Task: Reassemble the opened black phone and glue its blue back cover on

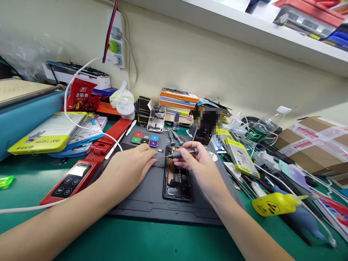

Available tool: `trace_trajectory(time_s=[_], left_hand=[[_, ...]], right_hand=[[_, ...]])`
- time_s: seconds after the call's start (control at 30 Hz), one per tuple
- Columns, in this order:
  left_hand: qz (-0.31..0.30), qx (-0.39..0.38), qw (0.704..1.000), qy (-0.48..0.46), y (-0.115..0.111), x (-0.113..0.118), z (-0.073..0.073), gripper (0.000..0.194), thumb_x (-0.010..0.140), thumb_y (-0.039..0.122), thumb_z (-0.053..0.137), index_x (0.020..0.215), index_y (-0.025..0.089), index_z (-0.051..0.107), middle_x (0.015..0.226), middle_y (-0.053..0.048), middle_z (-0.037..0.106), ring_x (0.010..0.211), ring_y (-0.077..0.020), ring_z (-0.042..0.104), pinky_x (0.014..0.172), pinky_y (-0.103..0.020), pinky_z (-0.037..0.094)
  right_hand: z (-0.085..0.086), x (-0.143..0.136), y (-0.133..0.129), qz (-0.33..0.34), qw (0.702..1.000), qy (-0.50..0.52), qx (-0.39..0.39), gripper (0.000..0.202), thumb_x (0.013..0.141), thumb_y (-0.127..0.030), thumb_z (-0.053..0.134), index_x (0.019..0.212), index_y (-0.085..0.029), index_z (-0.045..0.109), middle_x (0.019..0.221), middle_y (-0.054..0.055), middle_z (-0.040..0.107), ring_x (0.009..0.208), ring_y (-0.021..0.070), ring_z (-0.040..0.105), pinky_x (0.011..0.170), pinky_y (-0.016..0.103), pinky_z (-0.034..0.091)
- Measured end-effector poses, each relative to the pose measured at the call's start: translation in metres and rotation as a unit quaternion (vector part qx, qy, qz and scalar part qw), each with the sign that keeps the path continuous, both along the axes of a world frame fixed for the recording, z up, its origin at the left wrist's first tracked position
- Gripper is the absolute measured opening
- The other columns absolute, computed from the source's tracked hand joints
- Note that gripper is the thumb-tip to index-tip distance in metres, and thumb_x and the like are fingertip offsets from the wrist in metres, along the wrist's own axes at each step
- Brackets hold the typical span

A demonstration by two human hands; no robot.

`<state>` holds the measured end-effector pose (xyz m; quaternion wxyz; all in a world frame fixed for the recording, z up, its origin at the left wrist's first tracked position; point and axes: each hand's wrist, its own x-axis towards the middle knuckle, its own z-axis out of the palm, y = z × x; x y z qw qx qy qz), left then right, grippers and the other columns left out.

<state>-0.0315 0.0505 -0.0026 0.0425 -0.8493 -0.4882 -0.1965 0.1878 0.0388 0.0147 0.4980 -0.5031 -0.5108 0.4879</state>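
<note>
Over the left of the grey mat (141,203), the left hand (134,162) is hovering, fingers bent, hold unclear; over its right, the right hand (199,163) is working above the opened phone (178,181) lying mid-mat, gripping a screwdriver (176,154); a slip could be gouging that phone.

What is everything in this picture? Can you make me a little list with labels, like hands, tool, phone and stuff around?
Right hand: holds a grey screwdriver, its tip pointing left
Left hand: over the mat; can't tell if it pinches anything
Phone: an opened phone, insides showing
Under the phone: dark grey mat
Left side: red device with buttons
Right side: yellow bottle, cardboard box
Behind: coloured squares
</note>
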Motion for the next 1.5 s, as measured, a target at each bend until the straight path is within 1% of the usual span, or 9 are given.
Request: trace_trajectory(time_s=[0.1,0.27,0.4,0.77,1.0,1.17,1.27,1.4,1.5], left_hand=[[-0.01,0.014,0.999,-0.031,-0.001,0.0,0.0,0.025,0.103,0.032,0.056,0.121,0.025,0.072,0.116,-0.001,0.075,0.092,-0.0237,0.075,0.066,-0.034,0.055],[-0.042,0.018,0.997,-0.069,-0.002,-0.001,0.0,0.021,0.104,0.029,0.055,0.106,0.024,0.075,0.106,0.001,0.076,0.094,-0.0218,0.075,0.074,-0.033,0.056],[-0.055,0.019,0.994,-0.09,-0.001,-0.002,0.0,0.02,0.104,0.026,0.055,0.104,0.023,0.075,0.104,0.0,0.076,0.094,-0.0224,0.074,0.075,-0.034,0.055],[-0.074,0.009,0.99,-0.116,0.0,-0.002,0.0,0.013,0.101,0.024,0.06,0.1,0.02,0.073,0.099,0.0,0.075,0.091,-0.0215,0.073,0.077,-0.034,0.055],[-0.075,0.009,0.99,-0.119,-0.002,-0.003,0.0,0.011,0.101,0.024,0.061,0.098,0.021,0.072,0.099,0.001,0.074,0.092,-0.0205,0.073,0.079,-0.033,0.054],[-0.071,0.014,0.991,-0.116,-0.002,-0.003,0.001,0.012,0.101,0.026,0.061,0.097,0.021,0.071,0.098,0.0,0.075,0.092,-0.0213,0.073,0.078,-0.033,0.054],[-0.062,0.029,0.993,-0.093,-0.004,-0.003,0.001,0.015,0.102,0.032,0.06,0.103,0.022,0.072,0.102,0.0,0.076,0.093,-0.0233,0.075,0.075,-0.034,0.055],[-0.034,0.057,0.996,-0.059,-0.007,-0.004,0.001,0.034,0.101,0.043,0.06,0.127,0.022,0.067,0.114,-0.004,0.078,0.094,-0.0285,0.076,0.066,-0.038,0.056],[-0.051,0.059,0.996,-0.053,-0.011,-0.005,0.0,0.034,0.104,0.042,0.054,0.128,0.022,0.066,0.115,-0.004,0.077,0.093,-0.0278,0.076,0.066,-0.038,0.056]], right_hand=[[-0.001,0.001,0.0,0.005,1.0,0.028,-0.009,0.026,0.095,-0.037,0.073,0.108,-0.023,0.056,0.103,0.002,0.074,0.084,0.0137,0.075,0.085,0.031,0.065],[-0.001,0.001,0.001,0.006,0.998,0.057,-0.022,0.027,0.094,-0.035,0.075,0.108,-0.022,0.056,0.104,0.002,0.074,0.083,0.0136,0.076,0.083,0.03,0.065],[0.0,0.0,0.001,0.004,0.998,0.063,-0.022,0.027,0.094,-0.035,0.075,0.108,-0.022,0.056,0.104,0.002,0.074,0.085,0.0144,0.076,0.084,0.031,0.065],[0.003,-0.002,-0.003,0.01,0.999,0.033,-0.007,0.025,0.096,-0.037,0.073,0.109,-0.023,0.056,0.105,0.002,0.074,0.086,0.0131,0.075,0.085,0.03,0.065],[0.003,-0.003,-0.005,0.008,1.0,0.0,0.023,0.025,0.096,-0.038,0.072,0.107,-0.023,0.056,0.105,0.003,0.073,0.092,0.0155,0.075,0.084,0.031,0.066],[0.004,-0.004,-0.008,0.017,0.999,-0.016,0.046,0.024,0.096,-0.038,0.071,0.107,-0.024,0.056,0.107,0.003,0.071,0.092,0.017,0.076,0.085,0.034,0.067],[0.006,-0.003,-0.008,0.015,0.999,-0.016,0.047,0.023,0.097,-0.038,0.07,0.108,-0.024,0.055,0.107,0.003,0.07,0.092,0.0174,0.075,0.085,0.034,0.066],[0.016,0.001,-0.01,-0.003,0.998,-0.036,0.058,0.024,0.096,-0.037,0.07,0.109,-0.025,0.055,0.103,0.002,0.071,0.086,0.0174,0.075,0.081,0.034,0.066],[0.027,0.007,-0.016,-0.017,0.994,-0.071,0.077,0.023,0.095,-0.038,0.071,0.108,-0.025,0.056,0.1,0.002,0.071,0.081,0.0178,0.075,0.078,0.035,0.066]])
